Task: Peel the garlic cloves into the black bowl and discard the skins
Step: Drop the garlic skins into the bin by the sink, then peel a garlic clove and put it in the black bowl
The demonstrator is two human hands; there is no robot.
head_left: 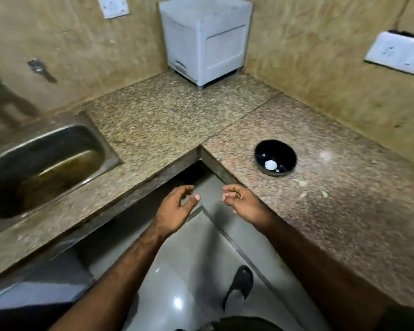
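Black bowl (275, 156): round, glossy, dark inside; upright on the right-hand run of the granite counter (167, 120), mouth up, no long axis to speak of; well right of the counter's inner corner, near its front edge.
Garlic clove (270, 165): pale, whitish, rounded lump lying in the near part of the bowl's floor; too blurred to tell its long axis or which way its tip points.
Skins (304, 185): a few pale scraps on the counter, near and right of the bowl, apart from it.
Left hand (175, 209): hangs over the floor gap just near the inner corner, fingers loosely curled, thumb out, grasping nothing visible.
Right hand (243, 200): at the counter's front edge, near-left of the bowl, fingers loosely bent, nothing visible in the grip.
Sink (7, 161): steel, far left, murky inside.
White box (204, 39): far corner, against the walls.
Slipper (239, 285): dark, on the floor, near.
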